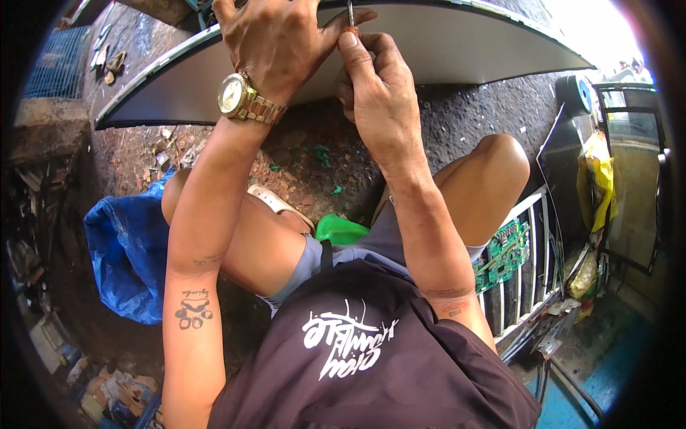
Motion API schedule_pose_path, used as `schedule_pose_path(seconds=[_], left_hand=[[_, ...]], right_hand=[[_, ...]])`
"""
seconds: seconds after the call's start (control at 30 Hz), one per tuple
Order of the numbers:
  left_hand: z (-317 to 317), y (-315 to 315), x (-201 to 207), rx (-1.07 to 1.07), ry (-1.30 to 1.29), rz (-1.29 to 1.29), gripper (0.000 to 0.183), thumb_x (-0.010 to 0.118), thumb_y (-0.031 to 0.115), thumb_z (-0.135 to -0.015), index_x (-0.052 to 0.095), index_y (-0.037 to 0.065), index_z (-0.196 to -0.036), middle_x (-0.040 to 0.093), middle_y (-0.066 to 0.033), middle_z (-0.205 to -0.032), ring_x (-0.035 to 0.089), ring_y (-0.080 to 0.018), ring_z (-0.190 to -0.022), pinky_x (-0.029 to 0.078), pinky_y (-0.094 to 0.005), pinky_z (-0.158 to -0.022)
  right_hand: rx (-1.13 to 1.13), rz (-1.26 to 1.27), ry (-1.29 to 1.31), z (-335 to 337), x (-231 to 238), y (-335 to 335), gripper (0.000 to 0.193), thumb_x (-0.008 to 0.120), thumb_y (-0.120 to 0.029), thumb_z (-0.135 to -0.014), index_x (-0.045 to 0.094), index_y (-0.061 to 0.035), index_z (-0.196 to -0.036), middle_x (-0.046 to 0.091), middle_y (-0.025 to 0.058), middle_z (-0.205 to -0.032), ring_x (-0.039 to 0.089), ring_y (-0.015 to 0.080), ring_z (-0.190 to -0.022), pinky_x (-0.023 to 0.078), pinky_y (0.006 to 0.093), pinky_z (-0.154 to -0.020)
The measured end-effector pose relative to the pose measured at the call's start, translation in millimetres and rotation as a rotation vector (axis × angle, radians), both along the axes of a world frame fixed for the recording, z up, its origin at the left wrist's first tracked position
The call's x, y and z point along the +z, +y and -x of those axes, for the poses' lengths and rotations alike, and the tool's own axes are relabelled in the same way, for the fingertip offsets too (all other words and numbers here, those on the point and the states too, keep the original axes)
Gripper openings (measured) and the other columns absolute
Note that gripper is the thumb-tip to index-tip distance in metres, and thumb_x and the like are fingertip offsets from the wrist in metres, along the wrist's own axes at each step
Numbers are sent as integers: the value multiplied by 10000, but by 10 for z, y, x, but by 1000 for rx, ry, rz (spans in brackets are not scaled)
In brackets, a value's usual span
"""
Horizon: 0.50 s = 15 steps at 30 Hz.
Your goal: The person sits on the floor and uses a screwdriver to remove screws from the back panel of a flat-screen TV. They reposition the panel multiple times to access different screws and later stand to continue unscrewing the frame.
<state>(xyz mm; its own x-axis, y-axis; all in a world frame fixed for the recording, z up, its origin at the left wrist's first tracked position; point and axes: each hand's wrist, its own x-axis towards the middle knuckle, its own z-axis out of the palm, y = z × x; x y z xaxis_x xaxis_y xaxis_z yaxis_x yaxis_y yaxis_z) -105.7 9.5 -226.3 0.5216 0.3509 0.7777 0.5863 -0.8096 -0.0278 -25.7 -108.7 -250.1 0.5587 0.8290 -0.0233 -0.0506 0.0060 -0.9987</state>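
A large flat panel stands on edge in front of me, its pale grey face toward me and a thin rim along its top. My left hand lies over that rim, gripping it, with the thumb stretched to the right; its other fingertips run out of view at the top. In the fingers of my right hand is a screwdriver, its metal shaft pointing up to the rim beside my left thumb. Only a bit of its orange handle shows, and its tip is cut off by the picture's upper edge.
A blue plastic sack lies at my left, and a bright green plastic piece sits between my legs. To my right, a green circuit board rests on a white slatted rack. Beyond it stands a dark frame with a yellow bag.
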Motion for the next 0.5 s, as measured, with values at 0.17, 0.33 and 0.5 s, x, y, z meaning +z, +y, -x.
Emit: schedule_pose_path(seconds=[0.17, 0.33, 0.5], left_hand=[[9, -34, 14, 18, 16, 15, 544, 702, 635, -855, 705, 91, -843, 716, -67, -813, 651, -254, -781, 379, -443, -882], [67, 13, -35, -3, 63, -10, 720, 556, 765, -882, 720, 65, -924, 731, -90, -895, 657, -255, -847, 372, -444, -889], [45, 102, -97, 18, 51, -70, 536, 676, 630, -861, 748, 140, -1066, 764, -34, -1027, 697, -216, -945, 386, -439, -911]], right_hand=[[40, -82, 394, 47, 108, -51, 270, 575, -293, -1088, 605, -25, -1102, 448, -24, -713, 418, 57, -523, 287, 206, -396], [256, -158, 849, -192, 239, -151, 284, 538, -285, -1099, 622, -14, -1120, 350, -53, -683, 385, 69, -506, 273, 204, -374], [-83, -128, 149, -153, 74, 14, 233, 731, -171, -980, 626, 1, -1096, 570, 11, -734, 527, 67, -573, 398, 223, -460]])
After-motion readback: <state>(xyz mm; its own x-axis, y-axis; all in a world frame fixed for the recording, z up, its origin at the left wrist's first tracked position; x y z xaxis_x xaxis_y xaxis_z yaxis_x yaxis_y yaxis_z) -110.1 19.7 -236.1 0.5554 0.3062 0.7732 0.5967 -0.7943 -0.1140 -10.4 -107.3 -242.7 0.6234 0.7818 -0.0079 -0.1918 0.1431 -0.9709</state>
